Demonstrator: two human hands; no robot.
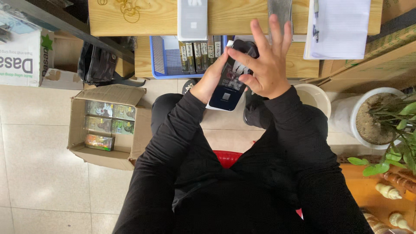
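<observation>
Seen from above: long black sleeves (pixel 173 143) of soft, matte knit, plain and unmarked, running from the shoulders down to the wrists and ending in snug cuffs. Black top across the chest, same fabric, faintly creased at the elbows and folds. Black trousers (pixel 164 108) over both knees, equally plain. Dark shoes (pixel 253 110) below, one showing a small pale mark near the toe. Left hand (pixel 212 78) and right hand (pixel 266 65) bare, without gloves, rings or a watch in sight. No logos, stripes or buttons visible anywhere on the clothing.
</observation>
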